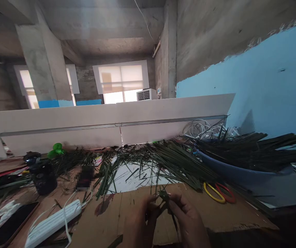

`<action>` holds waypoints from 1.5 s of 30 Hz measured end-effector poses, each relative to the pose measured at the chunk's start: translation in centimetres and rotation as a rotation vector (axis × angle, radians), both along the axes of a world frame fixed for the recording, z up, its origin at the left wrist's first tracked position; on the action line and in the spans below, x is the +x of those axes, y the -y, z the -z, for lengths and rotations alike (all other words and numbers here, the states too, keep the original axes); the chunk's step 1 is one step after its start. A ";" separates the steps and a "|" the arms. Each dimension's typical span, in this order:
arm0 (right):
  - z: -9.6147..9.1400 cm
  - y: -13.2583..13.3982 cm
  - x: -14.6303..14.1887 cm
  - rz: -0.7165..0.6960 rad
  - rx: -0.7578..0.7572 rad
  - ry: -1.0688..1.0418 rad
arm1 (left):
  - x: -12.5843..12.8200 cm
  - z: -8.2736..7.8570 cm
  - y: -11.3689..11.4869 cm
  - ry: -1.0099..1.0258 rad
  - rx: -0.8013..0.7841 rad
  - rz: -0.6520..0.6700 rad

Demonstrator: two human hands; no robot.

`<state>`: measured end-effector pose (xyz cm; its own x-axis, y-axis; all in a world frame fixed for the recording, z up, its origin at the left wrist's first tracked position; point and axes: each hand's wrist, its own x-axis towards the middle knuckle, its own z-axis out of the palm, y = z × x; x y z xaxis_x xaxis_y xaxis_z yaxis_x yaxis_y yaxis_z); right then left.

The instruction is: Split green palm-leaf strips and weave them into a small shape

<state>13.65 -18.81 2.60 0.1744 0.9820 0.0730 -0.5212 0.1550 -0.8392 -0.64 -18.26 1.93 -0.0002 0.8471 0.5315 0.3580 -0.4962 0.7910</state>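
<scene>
My left hand [148,212] and my right hand [185,213] meet over a sheet of cardboard [109,220], fingers closed. Pinched between them is a small woven piece of green leaf strips [164,195], with loose ends sticking up and one dark strip hanging down by my right palm. Fingers hide part of the piece, so its full shape cannot be made out. Beyond my hands lie many cut green leaf strips [174,160], some scattered on a white sheet [123,177]. Scissors with yellow and red handles [214,193] rest to the right of my right hand.
A blue basin [236,175] heaped with long dark leaves [251,151] stands at the right. On the left are a white power strip [55,224] with cables, a phone [10,224], a black cup [43,177] and a green fan-like object [56,151]. A white partition [86,119] closes the back.
</scene>
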 end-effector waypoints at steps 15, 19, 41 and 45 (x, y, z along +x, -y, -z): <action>1.1 -0.3 0.2 -0.055 0.053 -0.053 | -0.7 -2.8 1.0 -0.012 -0.092 0.175; 0.3 0.1 0.1 -0.052 0.080 0.044 | 0.1 -3.5 1.0 0.044 -0.121 0.142; 0.3 0.1 0.3 -0.022 0.045 -0.041 | -0.4 -2.8 0.4 0.034 -0.216 0.252; 0.9 -0.1 0.4 -0.013 0.055 0.009 | 0.4 -3.3 0.4 0.041 -0.197 0.269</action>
